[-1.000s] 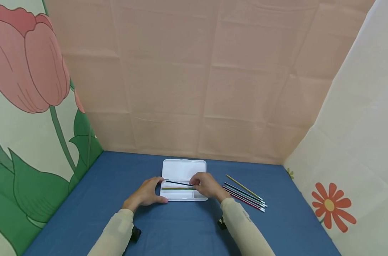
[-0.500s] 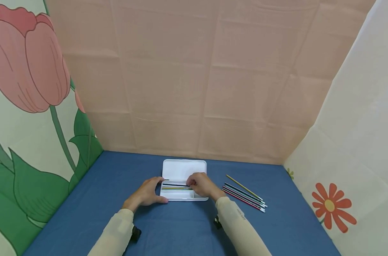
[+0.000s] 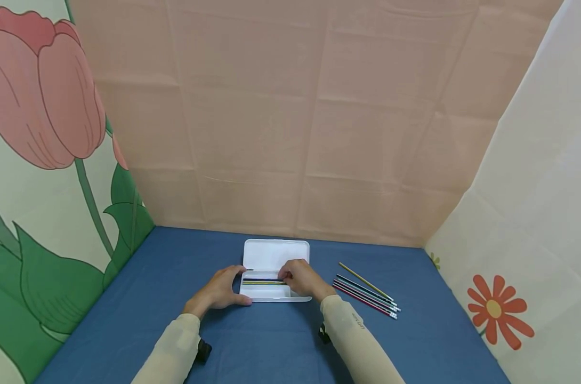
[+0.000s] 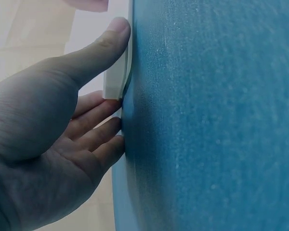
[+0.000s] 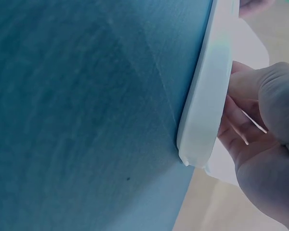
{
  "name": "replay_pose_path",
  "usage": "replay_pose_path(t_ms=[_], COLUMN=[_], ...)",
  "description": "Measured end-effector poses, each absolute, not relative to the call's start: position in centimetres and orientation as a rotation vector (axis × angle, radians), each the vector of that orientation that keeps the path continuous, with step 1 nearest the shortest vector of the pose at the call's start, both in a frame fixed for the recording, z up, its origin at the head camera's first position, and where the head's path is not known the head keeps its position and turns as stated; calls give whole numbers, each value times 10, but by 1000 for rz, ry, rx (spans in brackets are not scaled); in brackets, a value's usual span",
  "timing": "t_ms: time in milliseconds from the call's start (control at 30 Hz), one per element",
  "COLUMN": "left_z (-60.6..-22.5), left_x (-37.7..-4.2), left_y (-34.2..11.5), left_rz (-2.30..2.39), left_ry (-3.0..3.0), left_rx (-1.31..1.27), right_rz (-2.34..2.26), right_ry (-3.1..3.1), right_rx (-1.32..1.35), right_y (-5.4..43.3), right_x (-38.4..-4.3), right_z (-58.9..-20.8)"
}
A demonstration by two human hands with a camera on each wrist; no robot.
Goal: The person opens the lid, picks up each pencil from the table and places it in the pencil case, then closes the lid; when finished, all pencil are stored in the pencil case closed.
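Note:
A white pencil case [image 3: 276,253] lies on the blue cloth with its lid tipped back. My left hand [image 3: 219,288] holds the case's left end, thumb along the front wall and fingers at the back corner. Inside the case, a dark pencil [image 3: 259,279] lies alongside yellow and green ones [image 3: 261,283]. My right hand [image 3: 302,278] reaches into the case and pinches the dark pencil near its right end; the fingertips are hidden in the head view. In the right wrist view, the case's wall [image 5: 207,101] covers what those fingers hold.
Several pencils [image 3: 367,296] with white ends lie loosely grouped to the right of the case, a yellow one [image 3: 362,278] rearmost. Blue cloth [image 3: 271,341] covers the table. A beige sheet [image 3: 252,133] stands behind, with flower-printed sheets at both sides.
The dark pencil has gone from slanting above the case to lying level beside the others inside it. My right hand moved slightly left and down with it; my left hand stayed put.

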State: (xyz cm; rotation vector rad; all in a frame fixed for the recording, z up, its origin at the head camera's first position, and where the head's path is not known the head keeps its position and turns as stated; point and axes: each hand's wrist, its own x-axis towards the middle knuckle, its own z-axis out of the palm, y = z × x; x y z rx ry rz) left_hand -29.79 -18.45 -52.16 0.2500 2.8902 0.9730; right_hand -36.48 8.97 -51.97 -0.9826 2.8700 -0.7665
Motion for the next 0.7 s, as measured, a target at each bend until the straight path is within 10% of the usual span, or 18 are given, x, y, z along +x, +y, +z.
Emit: replay_pose_path(t_ms=[700], left_z=[-524], left_x=[-299], left_y=[-185], left_rz=[986], left_ry=[2886], left_rx=[262], right_rz=[-633], right_ry=[2895], right_rx=[-1040], right_y=[91], right_x=[-361], right_z=[-518])
